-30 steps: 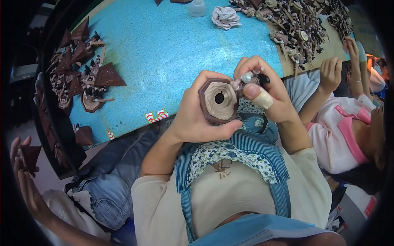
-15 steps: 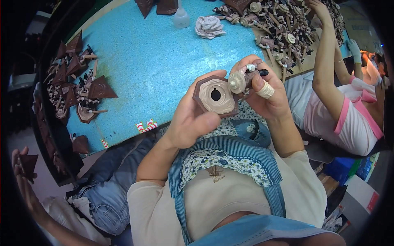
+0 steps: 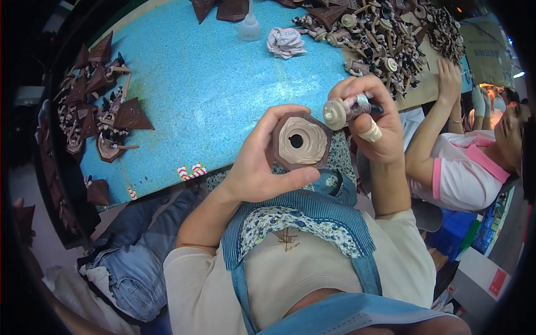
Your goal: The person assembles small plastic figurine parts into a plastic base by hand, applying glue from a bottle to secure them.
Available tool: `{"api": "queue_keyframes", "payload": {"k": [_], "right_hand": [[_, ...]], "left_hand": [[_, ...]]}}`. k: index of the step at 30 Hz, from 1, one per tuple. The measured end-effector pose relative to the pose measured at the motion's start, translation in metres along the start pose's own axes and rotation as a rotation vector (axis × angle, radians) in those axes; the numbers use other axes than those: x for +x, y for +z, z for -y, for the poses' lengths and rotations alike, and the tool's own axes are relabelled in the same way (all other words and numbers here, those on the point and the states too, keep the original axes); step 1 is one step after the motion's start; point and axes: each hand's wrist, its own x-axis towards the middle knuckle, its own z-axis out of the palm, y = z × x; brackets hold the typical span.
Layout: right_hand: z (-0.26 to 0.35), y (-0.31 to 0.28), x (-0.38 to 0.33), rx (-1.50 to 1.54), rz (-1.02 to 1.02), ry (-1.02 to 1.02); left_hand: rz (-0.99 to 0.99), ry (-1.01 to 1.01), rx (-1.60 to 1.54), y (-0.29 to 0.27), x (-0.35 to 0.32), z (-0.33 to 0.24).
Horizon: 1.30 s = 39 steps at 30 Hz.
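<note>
My left hand (image 3: 268, 162) is closed around an eight-sided brown base (image 3: 308, 157). Its beige, swirled top faces up and has a dark round hole in the middle. Pinched in my right hand (image 3: 373, 120) is a small painted figurine (image 3: 336, 114) with a round cream disc at one end, pointing toward the base. A dark part of it sticks out past my fingers. Tape is wrapped around a digit of that hand. Figurine and base are close together, with a small gap between them.
A blue table mat (image 3: 201, 84) lies ahead. On it are a squeeze bottle (image 3: 249, 28), a crumpled cloth (image 3: 286, 43) and, at left, brown pointed pieces (image 3: 133, 114) among figurines. A large heap of figurines (image 3: 385, 44) lies far right, near a co-worker's arm (image 3: 441, 111).
My right hand has drawn the figurine up and right, away from the base. The base has shifted slightly right. At right, the co-worker's arm has come down from the heap.
</note>
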Motion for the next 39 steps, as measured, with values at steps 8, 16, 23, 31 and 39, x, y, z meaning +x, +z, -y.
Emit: {"api": "queue_keyframes", "payload": {"k": [8,16,23,31,39], "right_hand": [[0.025,-0.001,0.014,-0.521,0.080,-0.255],[0.017,-0.009,0.011,0.027,-0.057,-0.139],[-0.003,0.004,0.013,-0.087,-0.221,-0.151],[-0.015,0.001,0.019,0.204,-0.312,-0.183],[-0.038,0.018,0.017,0.524,-0.356,-0.083]], "left_hand": [[-0.104,0.026,0.033,-0.003,0.001,0.003],[-0.214,0.194,0.282,-0.007,0.006,0.005],[-0.260,0.231,0.342,-0.014,0.010,-0.004],[-0.338,0.152,0.157,-0.014,0.009,0.000],[-0.455,0.240,0.108,0.007,0.022,0.021]]}}
